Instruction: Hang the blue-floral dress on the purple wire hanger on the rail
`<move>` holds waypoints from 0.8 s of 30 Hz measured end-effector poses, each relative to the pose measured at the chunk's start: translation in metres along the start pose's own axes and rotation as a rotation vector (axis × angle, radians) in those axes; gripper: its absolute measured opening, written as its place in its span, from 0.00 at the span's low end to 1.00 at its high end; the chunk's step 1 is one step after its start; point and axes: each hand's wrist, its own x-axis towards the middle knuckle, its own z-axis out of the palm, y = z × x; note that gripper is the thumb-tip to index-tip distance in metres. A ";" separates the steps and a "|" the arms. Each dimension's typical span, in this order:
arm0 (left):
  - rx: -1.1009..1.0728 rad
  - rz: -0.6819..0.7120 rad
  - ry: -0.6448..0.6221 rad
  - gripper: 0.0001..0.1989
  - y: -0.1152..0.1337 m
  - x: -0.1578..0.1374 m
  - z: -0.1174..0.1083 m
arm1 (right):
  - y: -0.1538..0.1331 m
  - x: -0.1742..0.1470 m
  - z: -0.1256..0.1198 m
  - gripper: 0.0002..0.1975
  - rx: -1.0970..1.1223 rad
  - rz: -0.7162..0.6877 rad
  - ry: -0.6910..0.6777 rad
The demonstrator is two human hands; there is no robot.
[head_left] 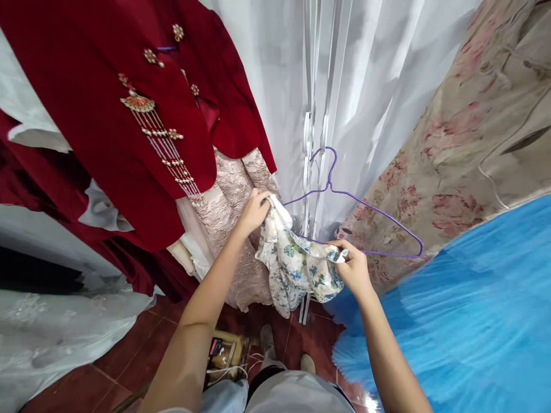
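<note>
A small white garment [303,265] with a blue, green and yellow floral print hangs between my two hands. Its left upper edge is pinched in my left hand [255,211]. My right hand [353,265] grips the opposite upper corner, fingers closed on the cloth. Just behind the garment, a purple hanger [379,211] hooks onto a white metal stand [308,132]. The hanger's left part is hidden by the garment and my hand, so I cannot tell whether the cloth is on it.
A dark red velvet jacket [181,126] with beaded brooches hangs at left above a pale pink textured skirt [241,281]. Blue tulle [465,310] spreads at right under floral fabric [456,137]. Below, a wooden stool [235,350] with cables stands on red floor tiles [142,338].
</note>
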 end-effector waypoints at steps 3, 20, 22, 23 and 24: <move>0.044 -0.145 0.058 0.14 -0.024 0.001 -0.004 | 0.000 0.003 -0.002 0.14 -0.001 -0.018 -0.005; -0.188 0.195 -0.122 0.13 0.016 0.025 0.021 | 0.005 -0.009 0.033 0.23 0.143 0.043 0.309; -0.204 0.189 -0.082 0.11 0.003 0.023 0.021 | 0.010 -0.012 0.019 0.27 0.122 0.072 0.689; -0.195 0.195 -0.069 0.10 -0.001 0.022 0.019 | 0.013 -0.011 0.010 0.29 0.098 0.084 0.861; -0.180 0.209 -0.061 0.09 -0.004 0.022 0.016 | 0.016 -0.008 -0.001 0.29 0.062 0.091 0.985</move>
